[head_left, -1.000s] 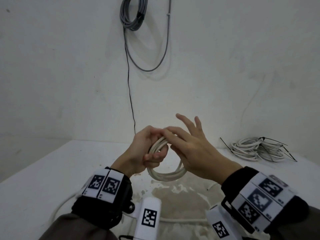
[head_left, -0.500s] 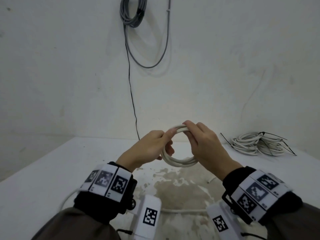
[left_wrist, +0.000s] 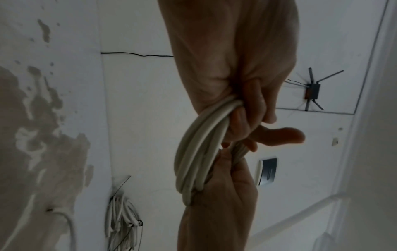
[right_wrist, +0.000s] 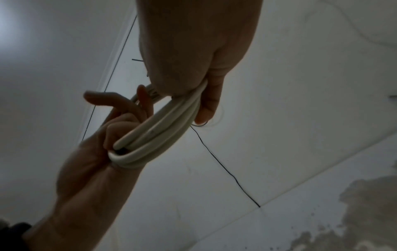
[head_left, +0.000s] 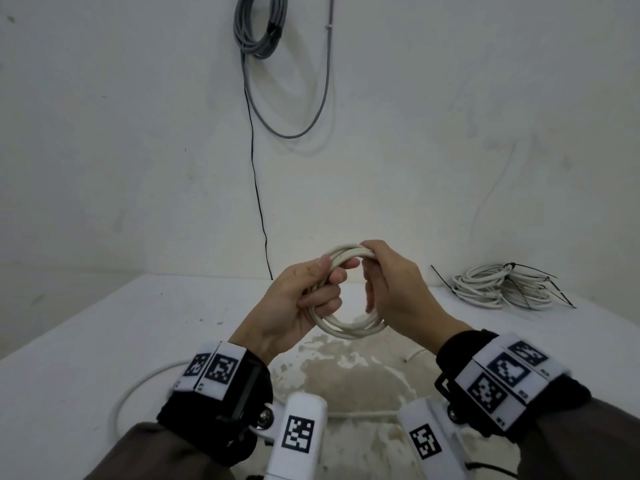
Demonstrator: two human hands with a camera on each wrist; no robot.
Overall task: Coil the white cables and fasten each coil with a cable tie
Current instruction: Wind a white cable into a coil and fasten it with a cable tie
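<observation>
A small coil of white cable [head_left: 349,328] is held upright above the table between both hands. My left hand [head_left: 313,289] grips the coil's left side, fingers curled through the loop and thumb on top. My right hand [head_left: 388,282] grips the right side, fingers wrapped over the top strands. In the left wrist view the coil [left_wrist: 199,152] runs from my left hand [left_wrist: 242,108] down to the right hand. The right wrist view shows the strands [right_wrist: 159,132] bundled under my right hand [right_wrist: 199,95]. The cable's loose tail [head_left: 138,386] trails on the table at the lower left.
At the table's back right lies a pile of tied white coils [head_left: 498,287] with black cable ties [head_left: 533,271] sticking out. A grey cable bundle [head_left: 259,29] hangs on the wall, and a thin black wire [head_left: 258,188] drops to the table [head_left: 104,323]. A stained patch [head_left: 346,375] marks the table front.
The right hand, with fingers spread a second ago, has closed over the coil's top. Both hands have lifted the coil and turned it more upright, and it looks rounder.
</observation>
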